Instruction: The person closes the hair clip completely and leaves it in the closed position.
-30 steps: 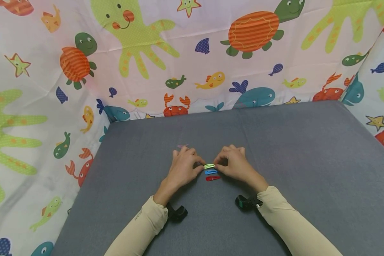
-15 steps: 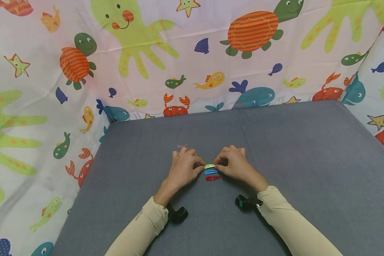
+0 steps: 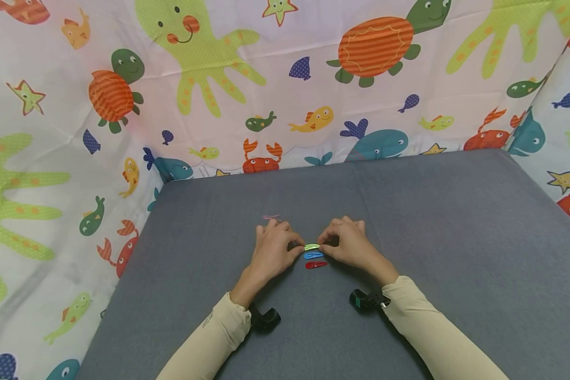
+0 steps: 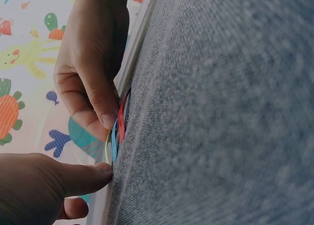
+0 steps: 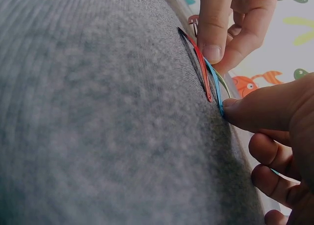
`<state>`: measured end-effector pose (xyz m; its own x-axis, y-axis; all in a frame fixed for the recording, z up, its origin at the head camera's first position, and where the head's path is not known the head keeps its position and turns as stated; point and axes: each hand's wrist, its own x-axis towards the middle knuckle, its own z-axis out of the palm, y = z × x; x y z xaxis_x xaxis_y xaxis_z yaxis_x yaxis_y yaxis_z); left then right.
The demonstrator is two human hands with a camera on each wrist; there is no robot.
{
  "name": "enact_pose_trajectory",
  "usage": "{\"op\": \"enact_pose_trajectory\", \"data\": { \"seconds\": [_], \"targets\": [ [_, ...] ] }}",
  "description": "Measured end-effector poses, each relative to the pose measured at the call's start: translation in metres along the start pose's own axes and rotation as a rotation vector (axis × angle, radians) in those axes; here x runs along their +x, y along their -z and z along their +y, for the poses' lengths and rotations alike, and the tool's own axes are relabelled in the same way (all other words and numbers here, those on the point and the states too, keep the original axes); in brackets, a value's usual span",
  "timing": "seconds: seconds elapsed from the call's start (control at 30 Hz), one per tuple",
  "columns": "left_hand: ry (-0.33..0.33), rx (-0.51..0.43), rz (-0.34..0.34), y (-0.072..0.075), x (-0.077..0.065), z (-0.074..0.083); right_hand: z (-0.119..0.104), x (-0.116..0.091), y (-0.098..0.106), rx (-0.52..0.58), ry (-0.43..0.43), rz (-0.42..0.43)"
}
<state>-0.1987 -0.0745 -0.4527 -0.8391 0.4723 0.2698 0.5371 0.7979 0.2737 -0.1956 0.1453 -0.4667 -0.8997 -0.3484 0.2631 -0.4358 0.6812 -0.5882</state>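
A light green snap hair clip lies between my hands near the middle of the grey surface. The thumb and finger of my left hand pinch its left end. Its right end is pinched by my right hand. Just nearer to me lies a blue hair clip, and beyond that a red hair clip, roughly parallel in a short column. In the right wrist view, my right thumb comes close to the blue clip's end; touching or not, I cannot tell. Fingertips partly hide the green clip's ends.
A pink hair clip lies just beyond my left hand's fingers, partly hidden by them. The grey cloth surface spreads on both sides. A curtain printed with sea animals borders its back and sides.
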Motion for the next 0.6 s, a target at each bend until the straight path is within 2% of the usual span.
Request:
{"op": "enact_pose_trajectory", "data": {
  "seconds": [0.6],
  "targets": [
    [0.021,0.010,0.002,-0.0018,0.0002,-0.0003,0.0005,0.0009,-0.0014,-0.006,-0.016,-0.003]
  ]
}}
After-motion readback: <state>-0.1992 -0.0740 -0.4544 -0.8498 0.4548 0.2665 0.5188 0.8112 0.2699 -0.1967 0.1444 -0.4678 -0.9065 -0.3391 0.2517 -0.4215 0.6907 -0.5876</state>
